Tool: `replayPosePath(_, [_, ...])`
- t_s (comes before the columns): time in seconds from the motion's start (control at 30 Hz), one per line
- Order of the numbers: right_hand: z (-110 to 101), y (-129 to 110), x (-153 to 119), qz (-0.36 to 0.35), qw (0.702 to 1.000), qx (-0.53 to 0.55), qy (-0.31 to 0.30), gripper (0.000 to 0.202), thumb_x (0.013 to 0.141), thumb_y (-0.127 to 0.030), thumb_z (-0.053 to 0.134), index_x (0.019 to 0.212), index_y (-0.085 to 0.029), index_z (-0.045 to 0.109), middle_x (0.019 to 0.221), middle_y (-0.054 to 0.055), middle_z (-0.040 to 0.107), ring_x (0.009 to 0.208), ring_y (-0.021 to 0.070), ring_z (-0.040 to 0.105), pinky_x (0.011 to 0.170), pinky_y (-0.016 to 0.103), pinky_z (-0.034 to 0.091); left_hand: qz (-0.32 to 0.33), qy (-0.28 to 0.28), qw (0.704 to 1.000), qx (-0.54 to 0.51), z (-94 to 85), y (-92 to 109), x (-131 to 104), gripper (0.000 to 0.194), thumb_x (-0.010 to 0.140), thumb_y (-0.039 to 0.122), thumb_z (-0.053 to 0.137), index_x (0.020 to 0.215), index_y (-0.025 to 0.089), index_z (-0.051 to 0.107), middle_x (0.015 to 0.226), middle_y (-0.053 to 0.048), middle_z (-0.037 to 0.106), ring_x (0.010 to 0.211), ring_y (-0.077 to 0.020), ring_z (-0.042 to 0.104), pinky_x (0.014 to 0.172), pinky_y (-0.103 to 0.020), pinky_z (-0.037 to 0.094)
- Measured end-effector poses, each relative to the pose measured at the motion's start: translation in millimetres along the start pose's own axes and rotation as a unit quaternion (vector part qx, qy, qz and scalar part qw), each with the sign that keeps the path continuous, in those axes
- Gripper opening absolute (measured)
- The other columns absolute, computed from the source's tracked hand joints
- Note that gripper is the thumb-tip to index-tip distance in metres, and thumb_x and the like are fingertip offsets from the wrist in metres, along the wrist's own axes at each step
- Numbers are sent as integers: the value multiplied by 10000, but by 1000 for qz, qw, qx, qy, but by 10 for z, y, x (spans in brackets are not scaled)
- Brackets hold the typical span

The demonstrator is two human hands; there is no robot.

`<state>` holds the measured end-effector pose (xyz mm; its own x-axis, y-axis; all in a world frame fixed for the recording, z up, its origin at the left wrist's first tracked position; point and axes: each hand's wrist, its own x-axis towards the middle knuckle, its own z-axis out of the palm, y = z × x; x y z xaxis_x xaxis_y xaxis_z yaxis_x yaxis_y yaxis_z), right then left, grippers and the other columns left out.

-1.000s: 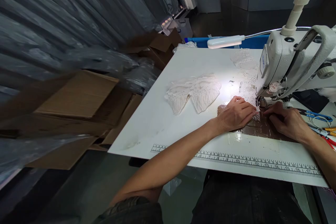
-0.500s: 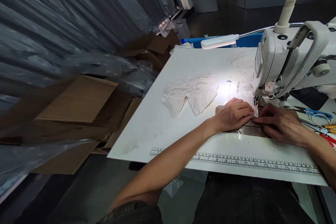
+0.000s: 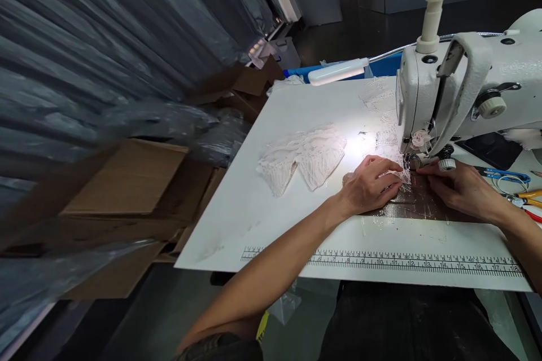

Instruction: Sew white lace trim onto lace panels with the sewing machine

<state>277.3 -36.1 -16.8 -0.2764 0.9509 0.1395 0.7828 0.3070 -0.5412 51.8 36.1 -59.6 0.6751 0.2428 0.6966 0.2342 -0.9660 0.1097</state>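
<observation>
White lace fabric [image 3: 387, 149] lies under the needle end of a white sewing machine [image 3: 459, 87]. My left hand [image 3: 375, 183] is bent over the lace left of the presser foot [image 3: 407, 161], its fingers holding the lace edge down. My right hand [image 3: 459, 186] is just right of the foot, thumb and forefinger closed together; what lies between them is hidden. Beneath both hands is the brown machine bed plate [image 3: 423, 200]. A separate gathered lace piece [image 3: 302, 158] rests on the white table [image 3: 237, 203], left of my left hand.
A lamp [image 3: 339, 71] lights the lace. Blue-handled snips [image 3: 508, 175], orange-handled tool [image 3: 531, 195] and black flat object [image 3: 491, 149] lie at right. A printed ruler [image 3: 381, 261] runs along the front edge. Cardboard boxes [image 3: 127, 177] and grey curtain [image 3: 105, 39] stand left.
My right hand has moved away from my left hand, up beside the presser foot, uncovering more of the brown plate. My left hand stays on the lace. The view has shifted slightly right.
</observation>
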Motion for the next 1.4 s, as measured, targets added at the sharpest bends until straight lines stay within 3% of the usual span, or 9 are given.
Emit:
replayPosePath(0.1, [10, -9, 7, 9, 1000, -8, 4, 372, 895, -290, 410, 833, -200, 765, 581, 14, 533, 540, 161, 510, 512, 277, 389, 15, 10, 1000, 2, 5, -23, -9, 163, 978, 163, 555, 849, 151, 653, 936, -61, 732, 775, -123, 663, 698, -285, 536])
replayPosePath(0.3, [51, 39, 0, 5, 1000, -22, 9, 373, 896, -268, 412, 875, -178, 773, 723, 55, 626, 600, 162, 550, 509, 268, 379, 37, -59, 998, 9, 27, -28, -35, 228, 1012, 160, 510, 867, 159, 687, 916, -46, 749, 791, -119, 671, 675, -269, 539])
replayPosePath(0.4, [131, 98, -13, -13, 999, -46, -2, 395, 930, -284, 418, 1061, -177, 775, 847, 85, 657, 646, 166, 573, 512, 260, 378, 45, -49, 998, 9, 34, -17, -41, 214, 1013, 163, 524, 877, 147, 688, 920, -49, 754, 797, -120, 668, 684, -263, 542])
replayPosePath(0.57, [256, 157, -28, -45, 988, -149, -13, 406, 963, -316, 461, 1301, -294, 684, 1062, 118, 645, 685, 170, 585, 548, 267, 395, 40, -73, 996, 21, 25, -19, -47, 228, 1031, 189, 493, 907, 158, 682, 921, -40, 753, 791, -124, 657, 706, -280, 539])
replayPosePath(0.7, [266, 150, -24, -61, 982, -179, -7, 395, 979, -324, 453, 1297, -311, 686, 1072, 118, 622, 708, 167, 579, 539, 256, 389, 73, -63, 994, 51, 4, -17, -45, 171, 1015, 154, 514, 935, 162, 666, 939, -39, 744, 768, -123, 639, 701, -274, 513])
replayPosePath(0.9, [255, 147, -20, -70, 981, -178, -9, 391, 984, -326, 449, 1293, -310, 689, 1076, 115, 618, 732, 177, 578, 563, 267, 430, 80, -106, 987, 88, -13, 0, -41, 211, 1016, 126, 479, 913, 184, 654, 928, -17, 728, 736, -118, 604, 707, -282, 490])
replayPosePath(1.13, [261, 143, -27, -93, 982, -166, 9, 388, 967, -268, 455, 1257, -264, 713, 1060, 124, 636, 750, 175, 590, 565, 261, 436, 112, -91, 983, 113, -24, 6, -39, 182, 1001, 80, 493, 945, 157, 648, 938, -34, 728, 730, -129, 600, 694, -289, 481])
replayPosePath(1.4, [247, 176, -47, -92, 981, -169, -22, 369, 951, -330, 509, 1259, -309, 712, 1021, 108, 666, 794, 206, 626, 620, 292, 468, 42, -160, 986, 35, -88, 62, -33, 280, 1032, 235, 449, 960, 161, 710, 929, -69, 727, 802, -158, 650, 745, -322, 521])
